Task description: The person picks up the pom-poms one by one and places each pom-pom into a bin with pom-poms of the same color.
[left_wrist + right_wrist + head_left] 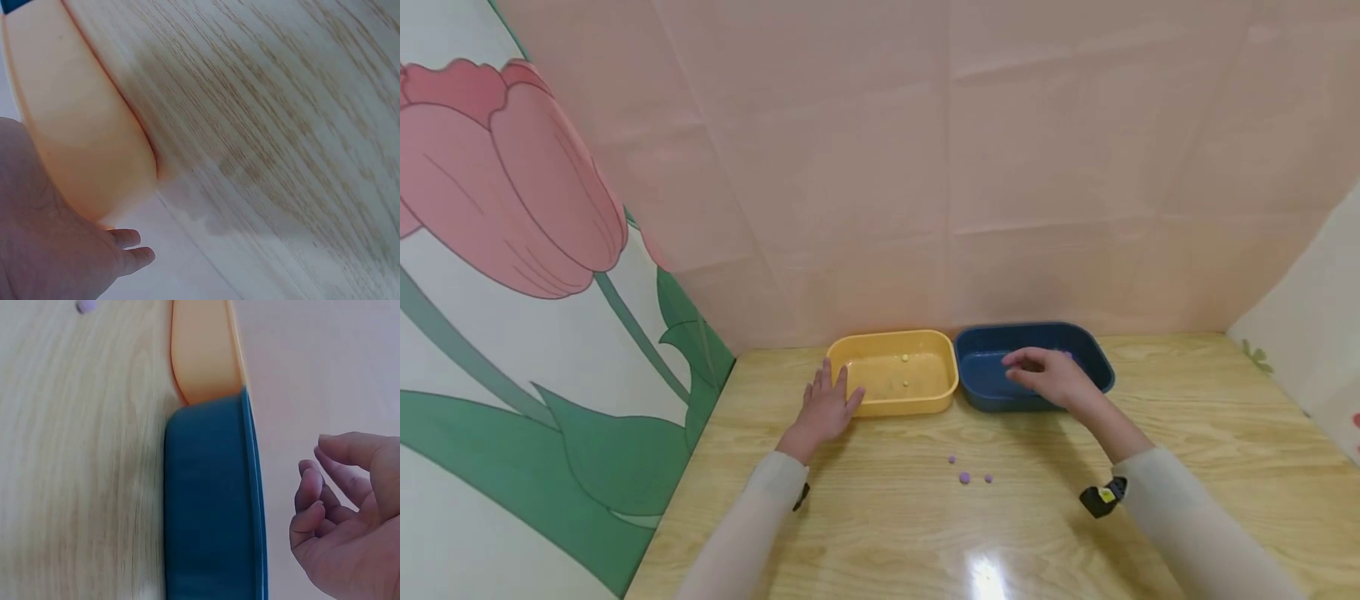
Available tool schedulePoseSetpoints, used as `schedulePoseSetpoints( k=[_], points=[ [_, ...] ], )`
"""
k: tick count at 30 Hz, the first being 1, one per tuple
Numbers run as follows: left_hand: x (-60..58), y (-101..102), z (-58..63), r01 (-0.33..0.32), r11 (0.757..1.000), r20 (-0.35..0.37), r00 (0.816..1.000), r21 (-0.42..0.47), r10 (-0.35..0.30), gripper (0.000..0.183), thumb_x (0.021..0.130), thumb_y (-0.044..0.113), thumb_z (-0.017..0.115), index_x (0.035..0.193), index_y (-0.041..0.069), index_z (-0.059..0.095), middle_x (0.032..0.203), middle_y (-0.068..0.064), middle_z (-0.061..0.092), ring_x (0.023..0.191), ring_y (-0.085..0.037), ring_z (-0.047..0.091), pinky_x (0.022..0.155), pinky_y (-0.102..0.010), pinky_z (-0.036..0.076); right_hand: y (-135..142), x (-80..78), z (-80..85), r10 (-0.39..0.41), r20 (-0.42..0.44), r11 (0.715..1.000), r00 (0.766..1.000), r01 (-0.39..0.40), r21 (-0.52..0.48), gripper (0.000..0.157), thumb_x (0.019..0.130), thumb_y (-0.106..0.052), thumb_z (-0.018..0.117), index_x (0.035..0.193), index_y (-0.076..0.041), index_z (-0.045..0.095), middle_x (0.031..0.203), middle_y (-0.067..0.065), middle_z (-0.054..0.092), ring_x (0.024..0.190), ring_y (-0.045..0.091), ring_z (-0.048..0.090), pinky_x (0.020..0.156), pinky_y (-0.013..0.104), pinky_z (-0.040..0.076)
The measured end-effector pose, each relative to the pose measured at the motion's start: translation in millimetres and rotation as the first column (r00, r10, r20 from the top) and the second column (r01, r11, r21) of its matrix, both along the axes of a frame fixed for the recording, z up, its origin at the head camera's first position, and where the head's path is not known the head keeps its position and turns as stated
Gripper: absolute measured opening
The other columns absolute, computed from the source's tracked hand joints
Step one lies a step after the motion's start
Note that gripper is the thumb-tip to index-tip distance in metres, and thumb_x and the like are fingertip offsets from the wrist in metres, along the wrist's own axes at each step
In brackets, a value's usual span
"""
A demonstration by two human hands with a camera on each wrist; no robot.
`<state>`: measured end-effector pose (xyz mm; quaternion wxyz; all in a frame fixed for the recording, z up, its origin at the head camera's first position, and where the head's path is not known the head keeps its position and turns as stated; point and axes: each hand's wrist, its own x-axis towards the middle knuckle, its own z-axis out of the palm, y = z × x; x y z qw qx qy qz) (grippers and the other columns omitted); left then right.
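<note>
My left hand lies with spread fingers at the left front corner of a yellow tray; its fingers reach over the rim. In the left wrist view the hand is beside the tray's outer wall. Over a dark blue tray, my right hand hovers with bent fingers. The right wrist view shows its thumb and fingertips apart, nothing visible between them. Two small yellow balls are inside the yellow tray. Something purple shows in the blue tray, partly hidden behind the right hand.
Three small purple balls lie on the wood-grain table in front of the trays. The trays stand side by side, close to a pink cloth backdrop. A wall with a painted tulip rises on the left.
</note>
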<state>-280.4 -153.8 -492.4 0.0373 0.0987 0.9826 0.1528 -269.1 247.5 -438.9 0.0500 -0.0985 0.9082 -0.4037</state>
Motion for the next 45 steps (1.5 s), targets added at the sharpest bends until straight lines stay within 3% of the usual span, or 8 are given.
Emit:
schedulePoseSetpoints(
  k=[11, 21, 26, 36, 45],
  points=[
    [-2.2, 0.4, -1.7, -0.003, 1.000, -0.014, 1.000, 0.019, 0.003, 0.082, 0.105, 0.064, 0.018, 0.162, 0.005, 0.019, 0.167, -0.026, -0.004, 0.153, -0.048, 0.008, 0.120, -0.063, 0.013, -2.7, 23.3, 0.4, 0.079, -0.013, 0.997, 0.997, -0.080, -0.022, 0.035, 0.099, -0.030, 0.067, 0.126, -0.008, 0.069, 0.108, 0.007, 0.069, 0.086, 0.020, 0.057, 0.069, 0.030, 0.049],
    [-3.5, 1.5, -2.9, -0.003, 0.999, -0.013, 1.000, 0.032, 0.003, 0.083, 0.105, 0.065, 0.018, 0.162, 0.005, 0.019, 0.167, -0.025, -0.005, 0.153, -0.048, 0.007, 0.120, -0.064, 0.013, -2.0, 32.9, -13.5, 0.132, -0.042, 0.991, 0.990, -0.133, -0.018, 0.029, 0.096, -0.022, 0.071, 0.121, -0.007, 0.071, 0.097, 0.001, 0.066, 0.079, 0.015, 0.053, 0.065, 0.025, 0.044],
    [-3.1, 3.3, -0.9, -0.006, 0.999, -0.005, 1.000, 0.032, 0.006, 0.081, 0.106, 0.063, 0.020, 0.162, 0.005, 0.018, 0.167, -0.026, -0.006, 0.153, -0.048, 0.006, 0.120, -0.064, 0.013, -1.3, 35.1, -21.2, 0.167, -0.043, 0.985, 0.985, -0.168, -0.035, 0.026, 0.096, -0.015, 0.071, 0.119, -0.005, 0.071, 0.098, 0.002, 0.068, 0.079, 0.013, 0.054, 0.066, 0.024, 0.045],
    [-5.1, 5.4, -0.9, -0.009, 0.999, -0.002, 1.000, 0.032, 0.009, 0.085, 0.104, 0.067, 0.016, 0.162, 0.006, 0.016, 0.167, -0.025, -0.008, 0.153, -0.047, 0.004, 0.120, -0.064, 0.012, 1.3, 36.9, -29.9, 0.231, 0.007, 0.972, 0.973, -0.230, -0.052, 0.030, 0.096, -0.015, 0.070, 0.123, -0.002, 0.069, 0.103, 0.006, 0.068, 0.077, 0.014, 0.055, 0.062, 0.024, 0.045],
    [-7.7, 7.5, -1.5, -0.020, 0.999, 0.004, 1.000, 0.035, 0.020, 0.086, 0.103, 0.068, 0.015, 0.163, 0.007, 0.015, 0.167, -0.024, -0.009, 0.153, -0.047, 0.003, 0.120, -0.063, 0.011, 1.9, 40.6, -43.6, 0.340, 0.021, 0.937, 0.940, -0.336, -0.096, 0.032, 0.095, -0.013, 0.071, 0.123, 0.001, 0.068, 0.104, 0.010, 0.068, 0.080, 0.013, 0.058, 0.068, 0.023, 0.049]
  ],
)
